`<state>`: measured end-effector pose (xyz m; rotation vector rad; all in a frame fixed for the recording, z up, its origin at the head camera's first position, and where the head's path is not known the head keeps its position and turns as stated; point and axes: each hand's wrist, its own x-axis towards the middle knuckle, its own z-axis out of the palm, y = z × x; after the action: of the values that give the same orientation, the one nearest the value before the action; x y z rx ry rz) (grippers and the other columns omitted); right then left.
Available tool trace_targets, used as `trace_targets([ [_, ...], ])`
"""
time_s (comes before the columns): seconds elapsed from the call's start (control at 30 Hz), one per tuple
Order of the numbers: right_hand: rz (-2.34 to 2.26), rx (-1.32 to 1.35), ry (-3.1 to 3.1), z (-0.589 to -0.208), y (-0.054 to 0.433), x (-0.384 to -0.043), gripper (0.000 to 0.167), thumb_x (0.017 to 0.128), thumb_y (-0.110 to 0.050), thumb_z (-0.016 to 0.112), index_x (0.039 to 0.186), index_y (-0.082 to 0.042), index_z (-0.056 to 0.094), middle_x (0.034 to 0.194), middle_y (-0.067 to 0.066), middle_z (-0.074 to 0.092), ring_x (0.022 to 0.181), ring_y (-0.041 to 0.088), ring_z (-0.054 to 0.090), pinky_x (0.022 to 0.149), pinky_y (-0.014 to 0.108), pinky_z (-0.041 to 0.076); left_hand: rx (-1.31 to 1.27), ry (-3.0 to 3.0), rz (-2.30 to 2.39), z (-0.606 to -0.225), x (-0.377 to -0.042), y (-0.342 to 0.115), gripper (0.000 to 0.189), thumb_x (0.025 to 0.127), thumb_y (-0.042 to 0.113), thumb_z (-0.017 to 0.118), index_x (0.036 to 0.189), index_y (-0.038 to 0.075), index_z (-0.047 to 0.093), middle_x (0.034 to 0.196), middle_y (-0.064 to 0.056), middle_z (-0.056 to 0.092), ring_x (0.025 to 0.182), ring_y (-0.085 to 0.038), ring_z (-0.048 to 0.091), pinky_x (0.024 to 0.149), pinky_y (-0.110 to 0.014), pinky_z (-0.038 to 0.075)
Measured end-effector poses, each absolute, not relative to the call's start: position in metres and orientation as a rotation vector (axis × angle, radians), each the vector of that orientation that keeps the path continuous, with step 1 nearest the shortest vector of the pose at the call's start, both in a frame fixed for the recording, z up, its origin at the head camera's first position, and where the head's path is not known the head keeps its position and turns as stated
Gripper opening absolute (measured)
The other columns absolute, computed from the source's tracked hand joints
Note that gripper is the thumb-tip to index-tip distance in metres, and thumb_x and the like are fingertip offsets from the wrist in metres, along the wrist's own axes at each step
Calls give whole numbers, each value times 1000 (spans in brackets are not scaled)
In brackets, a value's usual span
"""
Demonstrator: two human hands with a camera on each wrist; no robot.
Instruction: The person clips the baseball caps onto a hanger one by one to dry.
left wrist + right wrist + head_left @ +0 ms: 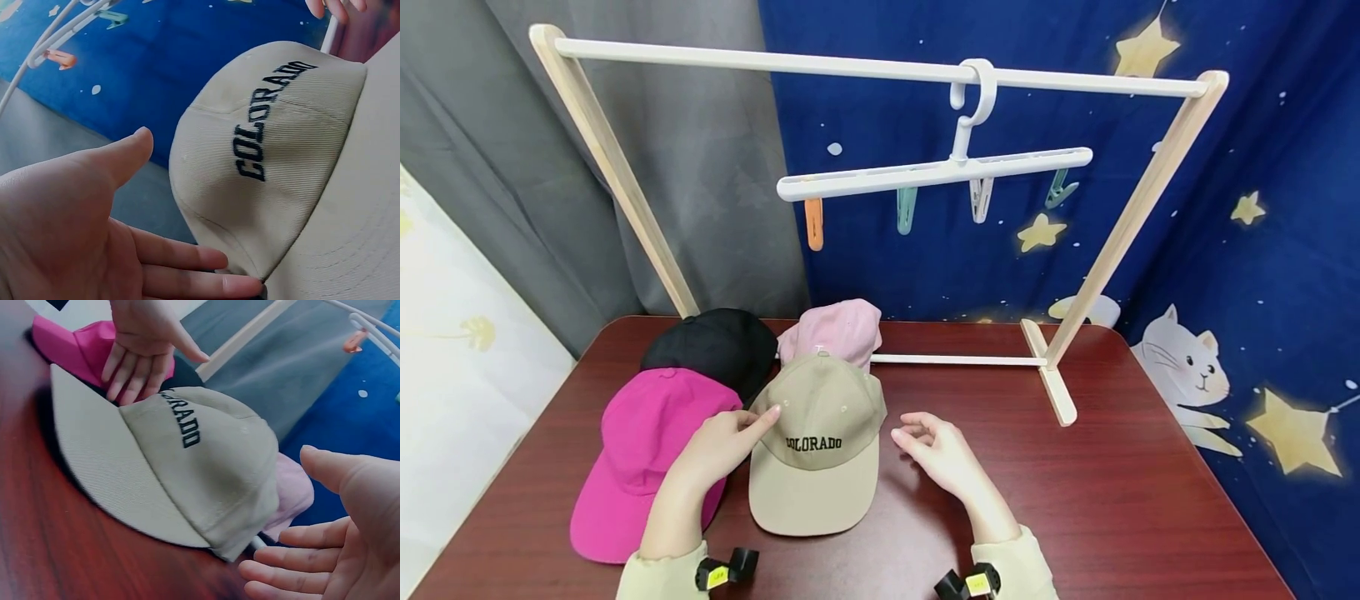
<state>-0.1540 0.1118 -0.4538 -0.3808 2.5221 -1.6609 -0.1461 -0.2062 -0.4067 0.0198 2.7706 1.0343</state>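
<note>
One beige cap (pixel 817 467) lies on the desk (pixel 962 400), the left hand (pixel 722 443) at its nine o'clock and the right hand (pixel 938 452) at three, both hands loosely extended and grasping nothing. Around it sit a magenta cap (pixel 643 446) at nine, a black cap (pixel 709 346) past ten and a pink cap (pixel 838 327) at twelve.

Backdrop: gray curtain (pixel 692 125) left, dark blue curtain (pixel 880 275) center and right, hanging in folds behind the tabletop (pixel 1150 500). Blue one is printed with yellow stars (pixel 1296 432), white dots and a white cat (pixel 1183 362). Far left: white surface (pixel 460 400), faint yellow flower print, wall or cloth unclear. Tabletop: dark red wood grain, rounded far corners, soft glare near front.
</note>
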Motion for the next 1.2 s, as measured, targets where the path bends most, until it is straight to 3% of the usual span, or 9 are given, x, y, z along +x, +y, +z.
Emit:
trace_targets([
  [0.13, -1599, -387, 2527, -459, 109, -153, 47, 93, -30, 63, 120, 8, 58, 105, 17, 66, 75, 25, 68, 64, 31, 55, 13, 2760, 1035, -412, -147, -205, 64, 93, 58, 49, 110, 0, 67, 81, -3, 61, 80, -18, 56, 69, -35, 45],
  [0.33, -1582, -376, 2492, -465, 106, -151, 49, 92, -30, 64, 120, 9, 57, 113, 19, 63, 74, 22, 65, 63, 30, 52, -17, 2753, 1040, -412, -146, -204, 58, 92, 60, 49, 84, 5, 64, 61, 0, 46, 65, -17, 49, 61, -32, 38],
  [0.67, -1627, -409, 2419, -469, 98, -151, 47, 93, -27, 62, 123, 9, 55, 110, 19, 63, 79, 22, 66, 63, 29, 53, -4, 2780, 1029, -411, -147, -201, 54, 92, 57, 51, 66, 10, 46, 54, 2, 36, 53, -14, 38, 55, -30, 34],
  [1.07, -1592, -389, 2441, -469, 93, -149, 51, 92, -30, 63, 125, 7, 55, 108, 15, 64, 86, 19, 64, 69, 29, 50, -11, 2769, 1064, -417, -148, -196, 54, 90, 56, 56, 69, 7, 47, 55, -1, 42, 51, -15, 43, 51, -30, 36],
  [1.2, -1626, -371, 2421, -468, 93, -148, 51, 92, -28, 64, 124, 10, 55, 107, 16, 64, 87, 20, 63, 70, 30, 50, -12, 2754, 1063, -417, -149, -195, 55, 90, 56, 57, 86, 0, 56, 57, -1, 42, 55, -15, 45, 54, -30, 38],
])
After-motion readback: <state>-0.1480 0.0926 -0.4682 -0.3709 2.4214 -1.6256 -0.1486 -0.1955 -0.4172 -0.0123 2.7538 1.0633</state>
